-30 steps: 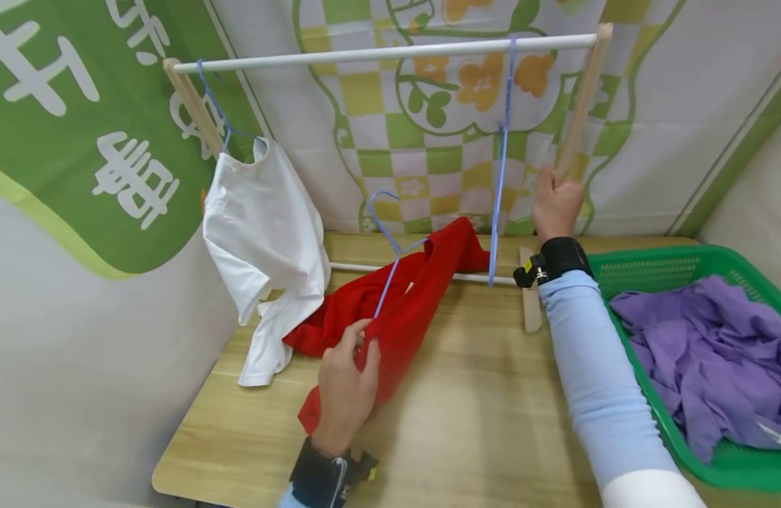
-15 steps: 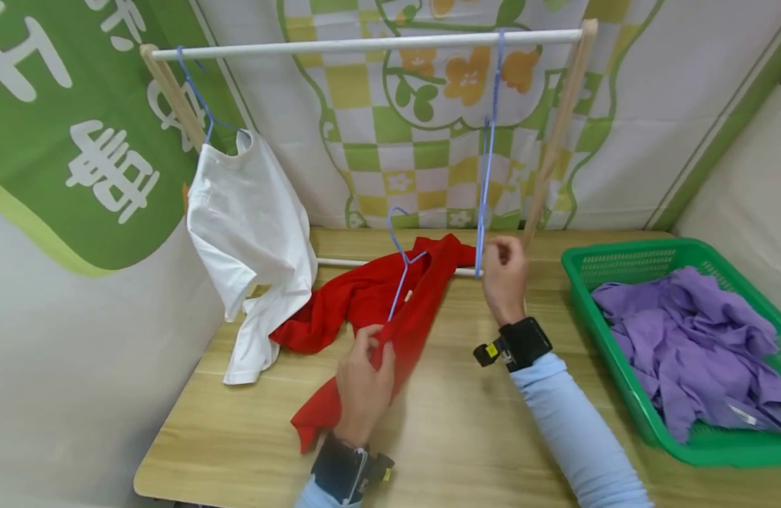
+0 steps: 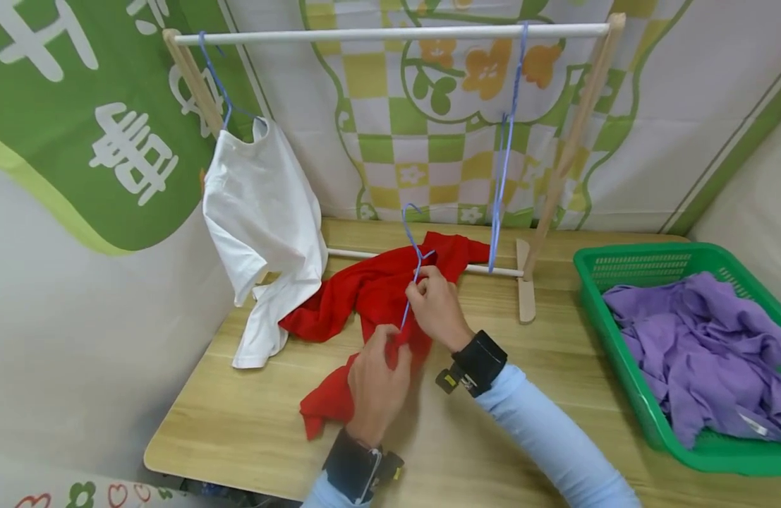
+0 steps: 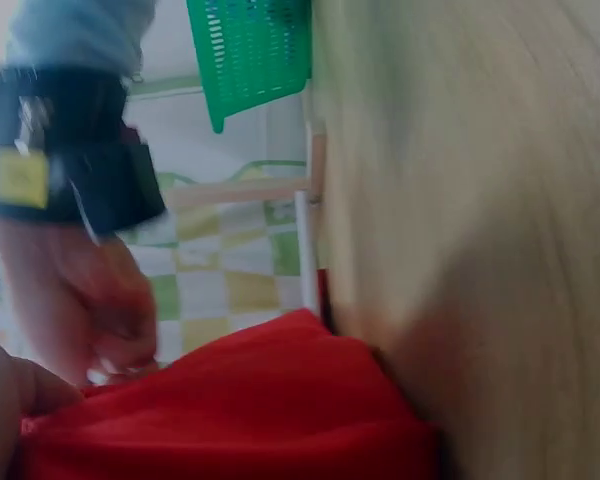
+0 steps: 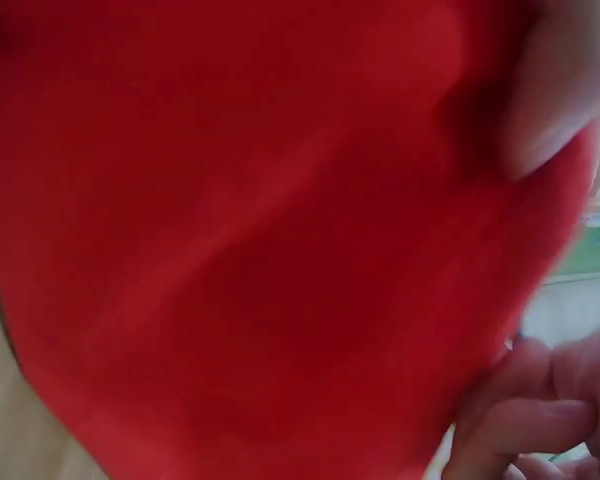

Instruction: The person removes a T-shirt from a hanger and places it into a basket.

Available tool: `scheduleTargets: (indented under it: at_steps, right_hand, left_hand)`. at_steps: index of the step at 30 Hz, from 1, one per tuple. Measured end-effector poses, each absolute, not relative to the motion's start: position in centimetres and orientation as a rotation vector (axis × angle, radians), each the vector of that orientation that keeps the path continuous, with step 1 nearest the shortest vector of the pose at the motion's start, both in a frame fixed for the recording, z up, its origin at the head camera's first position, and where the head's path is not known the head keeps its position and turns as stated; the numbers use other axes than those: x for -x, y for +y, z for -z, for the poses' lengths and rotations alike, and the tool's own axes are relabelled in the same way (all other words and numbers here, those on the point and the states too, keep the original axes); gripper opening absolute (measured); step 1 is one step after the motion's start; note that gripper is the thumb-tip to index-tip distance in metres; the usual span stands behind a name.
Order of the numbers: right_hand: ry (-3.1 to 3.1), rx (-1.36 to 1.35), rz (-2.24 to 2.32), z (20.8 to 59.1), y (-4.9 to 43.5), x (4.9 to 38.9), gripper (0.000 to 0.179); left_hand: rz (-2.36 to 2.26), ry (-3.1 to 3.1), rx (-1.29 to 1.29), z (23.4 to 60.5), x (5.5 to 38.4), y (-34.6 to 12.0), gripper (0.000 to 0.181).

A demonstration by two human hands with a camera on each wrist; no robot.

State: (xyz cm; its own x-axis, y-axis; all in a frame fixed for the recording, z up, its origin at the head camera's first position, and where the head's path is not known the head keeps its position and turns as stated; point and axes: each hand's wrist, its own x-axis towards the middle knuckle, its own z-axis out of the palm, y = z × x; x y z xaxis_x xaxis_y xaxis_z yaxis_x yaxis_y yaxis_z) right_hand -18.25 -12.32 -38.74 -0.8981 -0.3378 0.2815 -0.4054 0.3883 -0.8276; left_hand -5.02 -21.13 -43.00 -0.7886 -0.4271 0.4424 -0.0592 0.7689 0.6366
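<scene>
On the middle of the wooden table (image 3: 250, 430), a red shirt (image 3: 386, 296) is seen, bunched in soft folds. One sleeve is stretched to the left, toward the white shirt (image 3: 263, 204), and another part is spread toward the near left. The far part is laid over the low white bar of the rack (image 3: 396, 33). A thin blue hanger (image 3: 420, 255) is partly tucked into the red shirt, with its hook left sticking up at the far side.

The near part of the red cloth is pinched by the left hand (image 3: 379, 381), between thumb and fingers. Farther along, the red cloth is pinched by the right hand (image 3: 437, 307), with its fingers bent beside the hanger. Whether the wire is held too cannot be told.

Half a second ago, the right hand was seen farther right, beside the bare hanger (image 3: 516, 92). Now it has been brought to the red shirt. The left hand is kept at the same edge. The lifted far fold of the shirt has been lowered a little.

At the far left, the white shirt is hung on the rack. At the right, purple cloth (image 3: 695, 346) is held in a green basket (image 3: 733, 462).
</scene>
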Motion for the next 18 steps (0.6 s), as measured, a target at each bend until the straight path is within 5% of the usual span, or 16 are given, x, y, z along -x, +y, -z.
scheduleTargets:
  at_steps: [11,18]
  right_hand:
    - [-2.429,-0.579,-1.774,35.1,-11.2,23.3,0.031]
    - [-2.321,-0.634,-2.125,33.5,-10.3,21.0,0.029]
  left_hand:
    - [0.609,-2.449,-0.004,40.8,2.5,-20.8,0.024]
    - [0.597,-2.476,-0.078,40.6,4.4,-23.7,0.022]
